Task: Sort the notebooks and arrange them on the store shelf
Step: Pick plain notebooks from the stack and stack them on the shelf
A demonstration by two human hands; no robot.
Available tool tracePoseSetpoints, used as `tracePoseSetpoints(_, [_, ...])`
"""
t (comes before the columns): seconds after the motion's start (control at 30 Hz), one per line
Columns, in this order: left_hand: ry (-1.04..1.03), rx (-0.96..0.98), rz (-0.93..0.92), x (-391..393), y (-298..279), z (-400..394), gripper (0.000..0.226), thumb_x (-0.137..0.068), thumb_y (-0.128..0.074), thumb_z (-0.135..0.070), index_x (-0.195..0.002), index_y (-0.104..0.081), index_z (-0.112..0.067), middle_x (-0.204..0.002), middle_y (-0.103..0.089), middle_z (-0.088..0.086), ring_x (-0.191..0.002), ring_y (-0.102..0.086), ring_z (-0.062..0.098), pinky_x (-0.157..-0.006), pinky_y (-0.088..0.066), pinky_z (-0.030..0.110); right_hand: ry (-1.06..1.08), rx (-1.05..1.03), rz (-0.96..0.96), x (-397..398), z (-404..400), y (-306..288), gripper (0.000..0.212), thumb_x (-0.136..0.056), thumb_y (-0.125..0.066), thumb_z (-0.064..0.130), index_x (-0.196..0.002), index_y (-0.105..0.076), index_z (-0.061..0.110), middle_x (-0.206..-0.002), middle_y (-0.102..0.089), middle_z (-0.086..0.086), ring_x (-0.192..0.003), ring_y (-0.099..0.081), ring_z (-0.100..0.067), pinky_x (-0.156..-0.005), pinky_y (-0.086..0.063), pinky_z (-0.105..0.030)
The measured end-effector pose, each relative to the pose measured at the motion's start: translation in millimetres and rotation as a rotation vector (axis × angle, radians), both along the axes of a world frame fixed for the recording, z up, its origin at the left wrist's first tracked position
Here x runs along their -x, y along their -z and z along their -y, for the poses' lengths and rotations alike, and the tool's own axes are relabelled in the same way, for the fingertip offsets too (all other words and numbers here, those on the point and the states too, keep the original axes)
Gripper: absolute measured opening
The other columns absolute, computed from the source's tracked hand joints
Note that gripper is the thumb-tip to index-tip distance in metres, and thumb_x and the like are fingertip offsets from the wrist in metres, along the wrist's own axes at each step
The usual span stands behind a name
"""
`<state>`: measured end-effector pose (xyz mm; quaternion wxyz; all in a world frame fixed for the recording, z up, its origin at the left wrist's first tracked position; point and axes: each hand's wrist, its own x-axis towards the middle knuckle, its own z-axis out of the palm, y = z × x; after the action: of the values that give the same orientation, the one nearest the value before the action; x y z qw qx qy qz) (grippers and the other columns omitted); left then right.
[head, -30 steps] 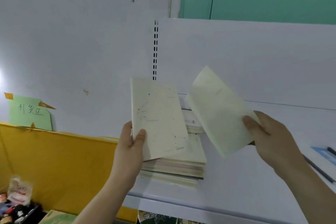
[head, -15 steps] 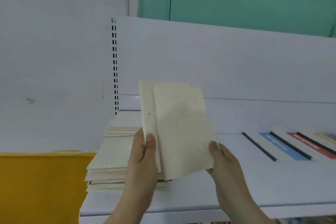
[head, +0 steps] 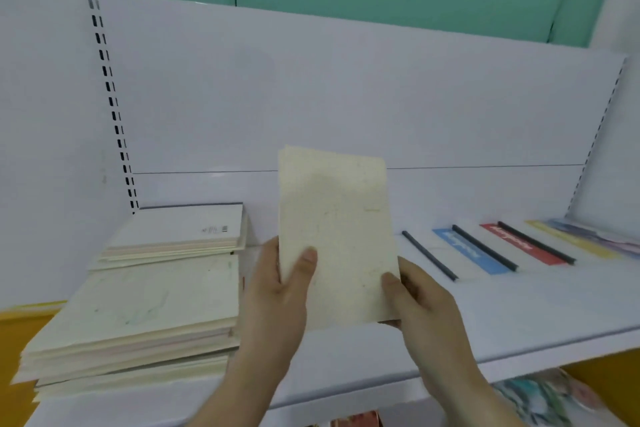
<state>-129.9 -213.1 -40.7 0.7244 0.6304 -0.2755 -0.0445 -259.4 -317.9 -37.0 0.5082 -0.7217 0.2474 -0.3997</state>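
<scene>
Cream notebooks point(head: 334, 236) are being held upright over the shelf point(head: 519, 315), gripped at the lower left by the left hand point(head: 277, 291) and pinched at the lower right corner by the right hand point(head: 420, 302). Sorting is judged to be partly done: several notebooks are lying in a fanned row point(head: 512, 246) at the right, while two stacks point(head: 145, 305) at the left are being left unsorted. A place beside the row is apparently being sought.

Bare shelf point(head: 346, 350) lies open between the cream notebook stack point(head: 138, 315) left and the spined notebooks point(head: 485, 250) right.
</scene>
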Motion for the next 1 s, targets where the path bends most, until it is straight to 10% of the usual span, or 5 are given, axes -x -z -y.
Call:
tracePoseSetpoints(0.1, [-0.012,-0.05,-0.008,10,4,43,0.02,-0.096,-0.054,-0.049,-0.106,-0.061,-0.034,-0.096,-0.071,-0.017,-0.088,-0.067,0.003,-0.076,-0.057,0.034,0.014,0.2,-0.108,9,43,4,0.044,-0.098,-0.046,0.016,-0.124,-0.046,0.052,-0.108,-0.061,0.035,-0.097,-0.056,0.012,-0.073,-0.043,-0.004])
tracePoseSetpoints(0.23, [-0.049,-0.265,0.038,20,11,107,0.029,-0.104,-0.035,-0.047,-0.097,-0.055,-0.027,-0.086,-0.064,-0.01,-0.076,-0.06,0.004,-0.061,-0.043,0.024,0.037,0.257,-0.246,14,117,18,0.05,-0.101,-0.041,0.023,-0.147,-0.027,0.036,-0.138,-0.043,0.023,-0.122,-0.043,0.001,-0.105,-0.037,-0.022])
tracePoseSetpoints(0.4, [-0.147,-0.754,0.26,6,37,170,0.037,-0.105,-0.033,-0.042,-0.078,-0.042,-0.018,-0.073,-0.052,-0.003,-0.064,-0.05,0.009,-0.053,-0.034,0.023,-0.034,0.372,-0.431,10,193,31,0.058,-0.101,-0.04,0.016,-0.153,-0.015,0.025,-0.148,-0.037,0.008,-0.133,-0.037,-0.012,-0.106,-0.028,-0.021])
tracePoseSetpoints(0.57, [-0.162,-1.084,0.378,-7,53,200,0.04,-0.103,-0.033,-0.052,-0.082,-0.044,-0.019,-0.087,-0.058,-0.002,-0.086,-0.06,0.02,-0.073,-0.044,0.031,-0.11,0.569,-0.61,-3,244,48,0.052,-0.095,-0.044,0.023,-0.145,-0.029,0.023,-0.117,-0.053,0.003,-0.108,-0.048,-0.012,-0.094,-0.044,-0.027])
tracePoseSetpoints(1.0, [-0.214,-1.318,0.682,-36,62,217,0.053,-0.1,-0.03,-0.059,-0.124,-0.052,-0.018,-0.111,-0.059,0.0,-0.104,-0.058,0.021,-0.082,-0.045,0.031,-0.085,0.845,-0.83,-22,269,68,0.053,-0.098,-0.035,0.047,-0.141,-0.039,0.015,-0.137,-0.046,0.002,-0.133,-0.031,-0.017,-0.112,-0.026,-0.027])
